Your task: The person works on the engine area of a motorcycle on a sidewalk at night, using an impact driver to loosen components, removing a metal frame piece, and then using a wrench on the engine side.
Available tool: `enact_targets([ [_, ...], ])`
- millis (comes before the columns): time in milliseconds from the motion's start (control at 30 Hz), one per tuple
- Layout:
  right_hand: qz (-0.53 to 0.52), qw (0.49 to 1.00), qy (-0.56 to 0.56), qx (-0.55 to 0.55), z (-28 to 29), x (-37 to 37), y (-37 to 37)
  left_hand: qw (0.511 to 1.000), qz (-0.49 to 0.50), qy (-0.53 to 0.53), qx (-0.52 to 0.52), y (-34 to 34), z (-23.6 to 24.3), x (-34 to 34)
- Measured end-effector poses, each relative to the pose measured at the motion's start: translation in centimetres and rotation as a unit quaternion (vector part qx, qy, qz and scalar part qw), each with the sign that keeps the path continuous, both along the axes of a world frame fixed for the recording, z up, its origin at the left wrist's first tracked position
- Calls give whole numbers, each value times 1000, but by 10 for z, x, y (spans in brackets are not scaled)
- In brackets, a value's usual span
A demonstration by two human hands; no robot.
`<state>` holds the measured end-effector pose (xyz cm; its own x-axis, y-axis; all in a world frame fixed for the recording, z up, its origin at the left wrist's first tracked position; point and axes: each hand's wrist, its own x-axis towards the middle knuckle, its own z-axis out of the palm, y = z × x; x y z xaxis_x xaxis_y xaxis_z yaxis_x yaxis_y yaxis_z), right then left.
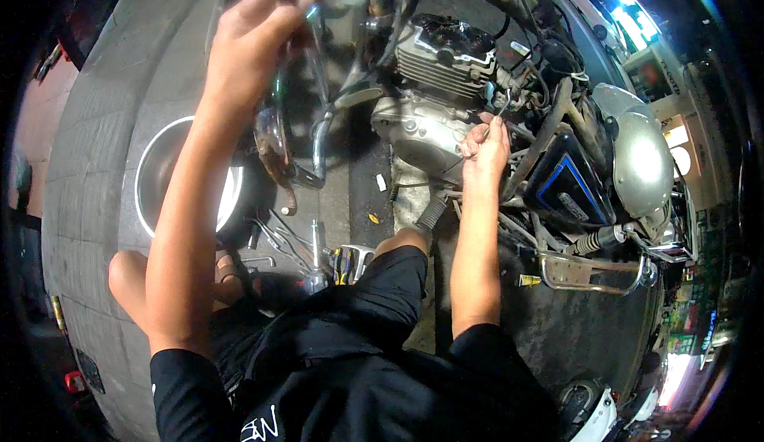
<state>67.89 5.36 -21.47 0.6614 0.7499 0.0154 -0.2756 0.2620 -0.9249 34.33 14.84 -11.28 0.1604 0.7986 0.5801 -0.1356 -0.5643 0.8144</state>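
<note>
My right hand (pixel 484 154) is closed around a thin metal tool (pixel 506 101) whose exact kind I cannot make out. The tool's tip points up and away, beside the cables on the right of the motorcycle engine (pixel 422 136). Above the silver engine case stands the finned cylinder (pixel 442 64), its dark top exposed. My left hand (pixel 267 22) is raised at the far left, over the chromed pipes (pixel 318 144) of the bike's front end. Its fingers are curled together and slightly blurred; whatever they hold is too unclear to name.
A round metal basin (pixel 142 173) stands at the left. Several hand tools, including a socket tool (pixel 317 255) and yellow-black pliers (pixel 344 265), lie before my knees. A blue-edged black side panel (pixel 567 179), a silver rounded cover (pixel 641 167) and a chrome rail (pixel 589 284) extend rightward.
</note>
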Motion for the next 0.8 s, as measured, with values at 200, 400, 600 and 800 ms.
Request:
enact_targets([
  [200, 156, 958, 235, 56, 28, 10, 3, 999, 7, 14, -31, -2, 0, -5],
  [400, 208, 936, 252, 132, 8, 23, 1, 998, -43, -28, -41, 2, -4, -1],
  [600, 232, 928, 267, 115, 17, 25, -3, 1000, -15, 9, -8, 0, -6, -5],
  [800, -58, 977, -204, -19, -34, 21, 10, 1000, 3, 3, -26, -6, 3, 1],
])
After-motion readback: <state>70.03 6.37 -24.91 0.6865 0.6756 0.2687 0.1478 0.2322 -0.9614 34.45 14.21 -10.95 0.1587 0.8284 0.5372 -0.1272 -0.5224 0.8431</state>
